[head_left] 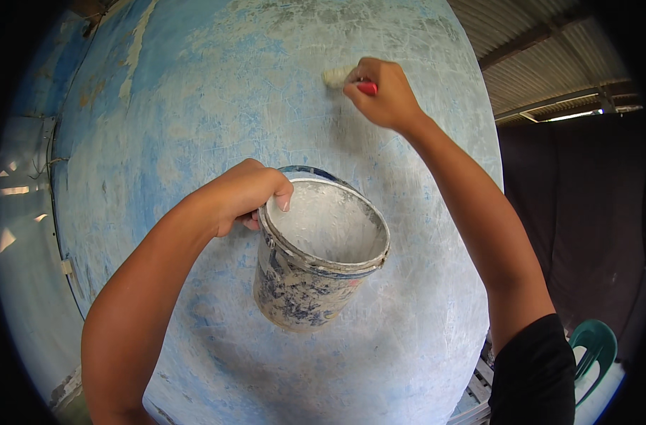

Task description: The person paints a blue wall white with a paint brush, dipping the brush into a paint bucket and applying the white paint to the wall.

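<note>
Bucket, round, dark patches and pale smears outside, whitish coating within; held up in front of the wall at the centre of view, mouth tipped toward the camera; left hand, gripping the bucket's rim at its left side, thumb over the inner edge, fingers outside and partly hidden; brush, pale bristles, red handle, above the bucket and to its right, bristles at the wall, contact too blurred to tell; right hand, closed round the brush handle, red end showing below the fist; wall, blue and grey, worn and finely cracked; sleeve, black, on the right arm; chair, green, lower right; cloth, dark, hanging at right; roof, corrugated, upper right.
</note>
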Demonstrator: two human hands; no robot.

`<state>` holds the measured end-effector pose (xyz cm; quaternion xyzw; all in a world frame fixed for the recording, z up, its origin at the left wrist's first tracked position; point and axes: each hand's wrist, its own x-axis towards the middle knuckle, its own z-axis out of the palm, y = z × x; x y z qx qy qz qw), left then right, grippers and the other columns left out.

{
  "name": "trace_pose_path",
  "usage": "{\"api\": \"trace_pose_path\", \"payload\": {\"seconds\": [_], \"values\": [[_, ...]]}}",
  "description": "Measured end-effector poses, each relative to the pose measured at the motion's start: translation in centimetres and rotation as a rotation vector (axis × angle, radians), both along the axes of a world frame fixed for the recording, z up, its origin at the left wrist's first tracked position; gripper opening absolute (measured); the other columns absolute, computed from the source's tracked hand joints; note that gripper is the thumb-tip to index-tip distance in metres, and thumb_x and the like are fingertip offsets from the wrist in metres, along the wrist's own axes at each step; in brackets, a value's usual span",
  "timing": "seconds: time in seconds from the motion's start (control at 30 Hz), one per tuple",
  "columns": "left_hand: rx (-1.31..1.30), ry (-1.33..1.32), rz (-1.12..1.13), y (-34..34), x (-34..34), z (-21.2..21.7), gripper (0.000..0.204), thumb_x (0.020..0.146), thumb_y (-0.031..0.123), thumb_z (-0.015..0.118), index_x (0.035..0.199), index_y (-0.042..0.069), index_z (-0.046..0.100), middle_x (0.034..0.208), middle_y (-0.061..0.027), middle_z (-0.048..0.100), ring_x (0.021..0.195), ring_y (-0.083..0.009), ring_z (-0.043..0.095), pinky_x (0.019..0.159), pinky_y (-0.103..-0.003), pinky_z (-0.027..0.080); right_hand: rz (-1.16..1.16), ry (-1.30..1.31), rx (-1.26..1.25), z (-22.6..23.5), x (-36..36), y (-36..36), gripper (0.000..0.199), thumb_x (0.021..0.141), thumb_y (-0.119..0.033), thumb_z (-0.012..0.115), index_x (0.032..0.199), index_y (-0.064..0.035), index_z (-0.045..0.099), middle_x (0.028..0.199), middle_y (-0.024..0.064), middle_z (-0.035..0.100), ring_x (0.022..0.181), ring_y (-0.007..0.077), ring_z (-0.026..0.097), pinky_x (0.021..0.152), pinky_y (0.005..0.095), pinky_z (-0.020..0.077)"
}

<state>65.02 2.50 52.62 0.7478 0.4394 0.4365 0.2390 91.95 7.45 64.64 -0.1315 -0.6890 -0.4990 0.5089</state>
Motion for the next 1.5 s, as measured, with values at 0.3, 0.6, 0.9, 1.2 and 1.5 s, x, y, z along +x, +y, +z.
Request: {"api": "trace_pose_path", "payload": {"seconds": [0.3,0.6,0.9,1.2,1.5], "values": [[-0.025,-0.019,-0.002,0.3,-1.6,-1.2,0.011,0.064,0.012,0.067,0.072,0.006,0.064,0.075,-0.009,0.061,0.067,-0.0211,0.055,0.063,-0.036,0.041,0.089,0.293,-0.441,-1.9,-1.0,-6.7,0.026,0.081,-0.022,0.07,0.077,0.0033,0.075,0.065,0.0148,0.069,0.06,0.0249,0.065,0.063,0.0387,0.0527],[-0.027,-0.016,-0.032,0.2,-1.3,-2.1,0.012,0.064,0.012,0.067,0.073,0.006,0.062,0.074,-0.0083,0.059,0.066,-0.0208,0.054,0.065,-0.036,0.042,-0.054,-0.043,-0.145,-7.9,1.2,-3.3,0.021,0.081,-0.018,0.072,0.083,0.0024,0.076,0.081,0.0198,0.074,0.074,0.0332,0.072,0.07,0.0388,0.0554],[-0.038,-0.017,-0.132,0.6,-0.6,-1.7,0.015,0.065,0.012,0.067,0.077,0.005,0.062,0.075,-0.0081,0.06,0.067,-0.0208,0.054,0.065,-0.036,0.043,0.039,0.334,-0.354,-0.7,1.7,-5.2,0.022,0.085,-0.016,0.066,0.084,0.0054,0.073,0.074,0.0106,0.071,0.069,0.0161,0.065,0.068,0.0295,0.0506],[-0.087,-0.054,-0.159,0.1,-1.1,-2.2,0.017,0.065,0.013,0.068,0.079,0.004,0.062,0.078,-0.0093,0.06,0.072,-0.0219,0.056,0.07,-0.037,0.044,-0.082,0.303,-0.543,-6.0,2.0,-6.5,0.019,0.083,-0.013,0.066,0.077,0.0039,0.071,0.074,0.0095,0.07,0.069,0.0166,0.066,0.064,0.0308,0.0499],[-0.077,-0.034,-0.156,-0.2,1.1,-2.9,0.02,0.066,0.013,0.068,0.081,0.001,0.063,0.079,-0.0119,0.061,0.074,-0.0241,0.057,0.071,-0.038,0.045,-0.054,0.027,-0.254,-6.7,6.9,-4.4,0.01,0.086,-0.005,0.067,0.083,0.0034,0.07,0.076,0.0096,0.067,0.072,0.0175,0.064,0.068,0.0324,0.05]]}}
